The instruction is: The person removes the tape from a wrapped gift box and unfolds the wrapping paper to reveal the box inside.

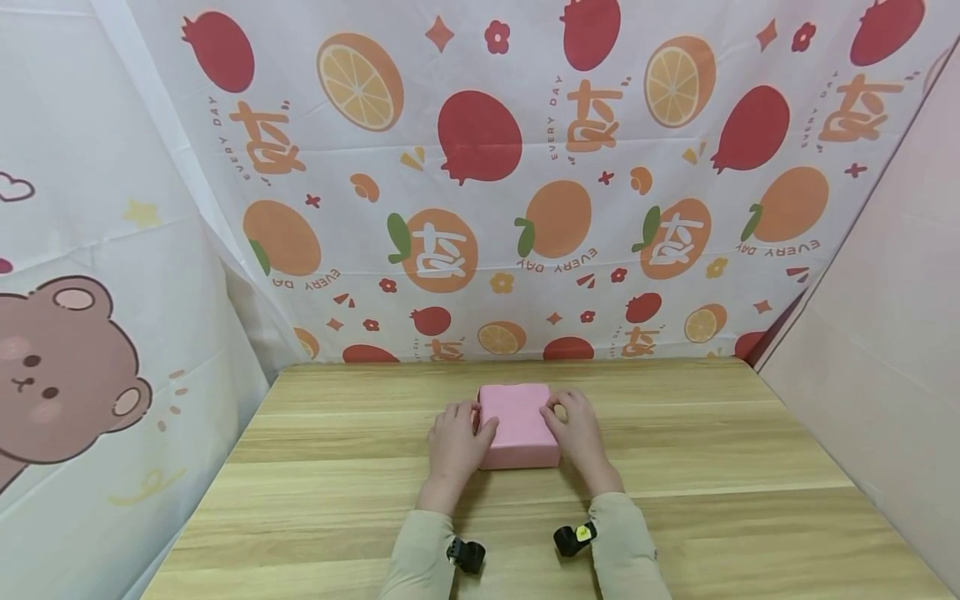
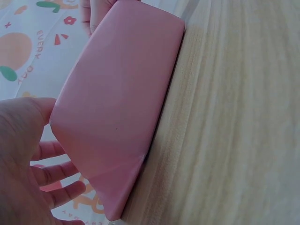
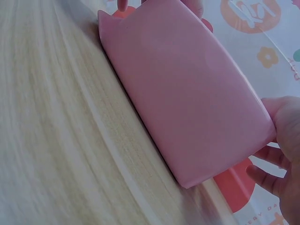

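A pink box-shaped package (image 1: 517,421), smooth and paper-like on the outside, lies flat on the wooden table between both hands. My left hand (image 1: 455,443) is at its left side, thumb on the top edge and fingers spread loosely beside it. In the left wrist view, a slanted pink flap (image 2: 119,192) juts out at that end, near the fingers. On the opposite side, my right hand (image 1: 576,429) brings thumb and forefinger together at the top right edge. The right thumb (image 3: 274,110) touches the edge near a corner; the other fingers curve beside the end.
The wood-grain table (image 1: 337,500) extends around the package. A fruit-print cloth (image 1: 480,208) hangs behind its far edge. A white curtain with a bear print (image 1: 67,375) hangs at the left, and a pale panel (image 1: 885,317) stands at the right.
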{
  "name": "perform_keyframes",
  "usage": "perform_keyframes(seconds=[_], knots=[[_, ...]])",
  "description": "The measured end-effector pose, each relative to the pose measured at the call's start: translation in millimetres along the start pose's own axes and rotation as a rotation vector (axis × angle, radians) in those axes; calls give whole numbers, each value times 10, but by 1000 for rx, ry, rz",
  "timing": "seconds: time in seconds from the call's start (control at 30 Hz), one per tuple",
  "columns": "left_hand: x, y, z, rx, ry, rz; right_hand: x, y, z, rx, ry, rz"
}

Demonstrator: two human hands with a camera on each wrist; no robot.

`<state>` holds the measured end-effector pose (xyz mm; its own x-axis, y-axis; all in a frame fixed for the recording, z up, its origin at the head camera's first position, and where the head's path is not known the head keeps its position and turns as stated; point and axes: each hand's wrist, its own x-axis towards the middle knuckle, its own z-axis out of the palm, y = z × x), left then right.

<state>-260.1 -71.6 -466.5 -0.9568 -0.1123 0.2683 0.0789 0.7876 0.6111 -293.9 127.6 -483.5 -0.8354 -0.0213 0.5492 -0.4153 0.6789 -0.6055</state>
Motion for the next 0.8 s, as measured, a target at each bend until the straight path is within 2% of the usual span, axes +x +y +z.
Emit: perform_keyframes(seconds=[0.23, 0.47, 0.67, 0.8], knots=[[-2, 8, -5, -13, -4, 1, 17, -6, -13, 19, -53, 47], [-5, 14, -16, -19, -2, 8, 18, 5, -24, 7, -42, 69], [3, 7, -11, -21, 6, 17, 30, 41, -68, -1, -14, 145], [10, 2, -5, -22, 7, 22, 39, 49, -111, 36, -59, 154]])
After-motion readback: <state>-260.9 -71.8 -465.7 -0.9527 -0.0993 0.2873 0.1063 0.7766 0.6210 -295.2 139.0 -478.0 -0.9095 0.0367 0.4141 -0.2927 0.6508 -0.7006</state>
